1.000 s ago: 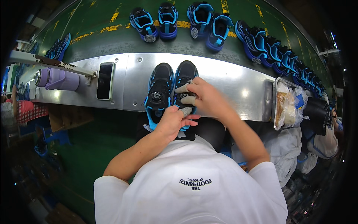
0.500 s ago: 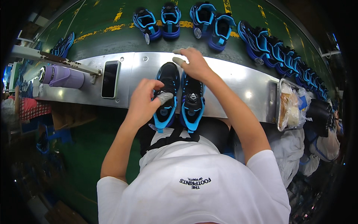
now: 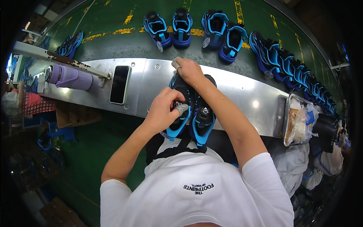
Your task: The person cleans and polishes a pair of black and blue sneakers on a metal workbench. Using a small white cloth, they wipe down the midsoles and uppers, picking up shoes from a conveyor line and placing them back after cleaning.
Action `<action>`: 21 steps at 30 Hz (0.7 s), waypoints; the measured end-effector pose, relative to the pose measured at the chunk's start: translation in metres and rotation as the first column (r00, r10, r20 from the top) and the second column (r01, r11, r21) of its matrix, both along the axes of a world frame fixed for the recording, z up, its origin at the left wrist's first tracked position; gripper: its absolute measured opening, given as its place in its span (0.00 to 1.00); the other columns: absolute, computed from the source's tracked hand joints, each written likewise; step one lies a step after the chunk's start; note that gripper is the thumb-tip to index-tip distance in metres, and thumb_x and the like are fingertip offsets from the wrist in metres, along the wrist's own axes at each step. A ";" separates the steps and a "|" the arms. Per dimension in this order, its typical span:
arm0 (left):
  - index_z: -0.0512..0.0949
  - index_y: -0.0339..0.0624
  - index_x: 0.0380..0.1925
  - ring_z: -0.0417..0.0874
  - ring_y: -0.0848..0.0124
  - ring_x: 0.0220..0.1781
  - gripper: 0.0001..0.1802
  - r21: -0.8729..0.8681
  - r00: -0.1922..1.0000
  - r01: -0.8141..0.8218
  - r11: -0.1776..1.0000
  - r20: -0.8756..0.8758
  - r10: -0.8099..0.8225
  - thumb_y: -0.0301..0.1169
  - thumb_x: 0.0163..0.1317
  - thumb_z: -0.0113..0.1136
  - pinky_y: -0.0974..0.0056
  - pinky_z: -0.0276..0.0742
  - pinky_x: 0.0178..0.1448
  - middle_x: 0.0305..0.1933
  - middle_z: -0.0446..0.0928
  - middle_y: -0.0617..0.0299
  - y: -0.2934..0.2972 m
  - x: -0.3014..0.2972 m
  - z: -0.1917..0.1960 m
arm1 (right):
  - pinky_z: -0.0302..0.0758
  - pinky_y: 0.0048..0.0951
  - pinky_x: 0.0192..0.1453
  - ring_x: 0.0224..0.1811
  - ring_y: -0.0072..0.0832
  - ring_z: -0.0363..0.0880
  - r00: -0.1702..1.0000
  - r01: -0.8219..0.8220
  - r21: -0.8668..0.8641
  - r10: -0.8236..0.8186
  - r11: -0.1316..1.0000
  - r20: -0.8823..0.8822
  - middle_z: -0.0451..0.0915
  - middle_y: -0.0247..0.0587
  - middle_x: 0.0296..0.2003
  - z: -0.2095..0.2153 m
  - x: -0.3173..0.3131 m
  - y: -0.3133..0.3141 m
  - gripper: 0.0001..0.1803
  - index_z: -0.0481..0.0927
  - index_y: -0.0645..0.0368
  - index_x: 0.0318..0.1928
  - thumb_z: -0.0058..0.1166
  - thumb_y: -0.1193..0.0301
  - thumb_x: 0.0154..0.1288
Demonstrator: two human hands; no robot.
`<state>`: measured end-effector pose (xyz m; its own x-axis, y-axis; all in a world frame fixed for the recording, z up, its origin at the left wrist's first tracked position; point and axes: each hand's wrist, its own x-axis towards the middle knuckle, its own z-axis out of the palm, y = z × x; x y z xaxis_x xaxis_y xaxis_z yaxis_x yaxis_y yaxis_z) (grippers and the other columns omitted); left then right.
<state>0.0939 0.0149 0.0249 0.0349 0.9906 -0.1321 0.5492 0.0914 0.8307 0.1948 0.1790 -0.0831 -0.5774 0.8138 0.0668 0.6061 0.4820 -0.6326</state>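
Note:
A pair of black shoes with blue trim stands side by side on the steel shelf (image 3: 242,94) in front of me, toes pointing away. My left hand (image 3: 163,109) pinches the tongue area of the left shoe (image 3: 177,125), a taped fingertip pressed against it. My right hand (image 3: 189,70) reaches over the far end and grips the toe of that same shoe; one of its fingers is taped too. The right shoe (image 3: 204,121) lies untouched beside it, with a round dial on its tongue.
A dark phone (image 3: 120,84) and a purple bottle (image 3: 70,77) lie on the shelf at the left. A metal tray (image 3: 286,121) with bags sits at its right end. Beyond the shelf, more black and blue shoes (image 3: 181,22) stand on the green belt (image 3: 113,41), several curving away right (image 3: 283,56).
One second ago both hands were together over the near end of the pair. Since then my left hand has gone to the left shoe's tongue and my right hand has reached to its toe.

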 end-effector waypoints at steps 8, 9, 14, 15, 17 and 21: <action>0.76 0.41 0.51 0.72 0.76 0.39 0.24 -0.112 0.998 -0.059 0.992 -0.015 0.057 0.21 0.51 0.62 0.72 0.69 0.44 0.47 0.76 0.63 0.010 0.007 -0.006 | 0.76 0.49 0.45 0.40 0.52 0.80 0.999 -0.008 0.043 0.006 0.999 0.036 0.81 0.52 0.36 0.000 0.003 0.014 0.14 0.78 0.55 0.39 0.47 0.58 0.69; 0.76 0.41 0.51 0.70 0.75 0.37 0.24 -0.058 0.995 0.016 0.998 0.104 -0.010 0.21 0.50 0.63 0.71 0.68 0.43 0.44 0.74 0.64 0.014 0.004 -0.008 | 0.76 0.49 0.45 0.40 0.52 0.80 0.999 -0.008 0.041 0.007 0.999 0.036 0.81 0.52 0.36 0.000 0.004 0.015 0.14 0.78 0.55 0.39 0.47 0.58 0.69; 0.76 0.41 0.51 0.69 0.75 0.35 0.24 0.044 0.990 0.051 0.998 0.126 -0.056 0.21 0.51 0.60 0.71 0.68 0.45 0.46 0.78 0.65 0.015 0.010 -0.006 | 0.76 0.48 0.45 0.40 0.51 0.80 0.999 -0.019 0.049 0.017 0.999 0.036 0.81 0.51 0.36 -0.009 0.016 0.022 0.14 0.78 0.56 0.39 0.48 0.59 0.68; 0.76 0.41 0.51 0.69 0.75 0.35 0.24 0.041 0.990 0.050 0.998 0.127 -0.055 0.21 0.51 0.60 0.71 0.68 0.45 0.46 0.78 0.65 0.016 0.016 -0.007 | 0.76 0.48 0.45 0.40 0.51 0.80 0.999 -0.020 0.046 0.018 0.999 0.037 0.81 0.51 0.36 -0.007 0.017 0.022 0.14 0.78 0.56 0.39 0.48 0.59 0.68; 0.77 0.42 0.52 0.68 0.75 0.37 0.24 -0.090 0.993 -0.101 0.991 0.045 0.105 0.22 0.51 0.60 0.72 0.67 0.46 0.46 0.78 0.65 0.017 0.026 -0.009 | 0.76 0.49 0.45 0.40 0.51 0.80 0.999 -0.026 0.053 0.023 0.998 0.043 0.82 0.50 0.36 -0.004 0.018 0.024 0.13 0.78 0.56 0.38 0.48 0.60 0.67; 0.77 0.43 0.51 0.67 0.74 0.38 0.24 -0.062 0.949 0.138 0.988 0.292 -0.115 0.23 0.49 0.64 0.70 0.67 0.45 0.36 0.70 0.66 0.020 0.014 -0.009 | 0.76 0.48 0.45 0.40 0.50 0.80 1.000 -0.022 0.057 0.021 0.998 0.017 0.82 0.50 0.36 -0.006 0.024 0.024 0.12 0.78 0.56 0.38 0.48 0.61 0.67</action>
<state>0.1080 0.0346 0.0164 0.2073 0.9622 -0.1768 0.2999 0.1096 0.9477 0.2185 0.2027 -0.0887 -0.5957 0.7966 0.1030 0.6055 0.5296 -0.5941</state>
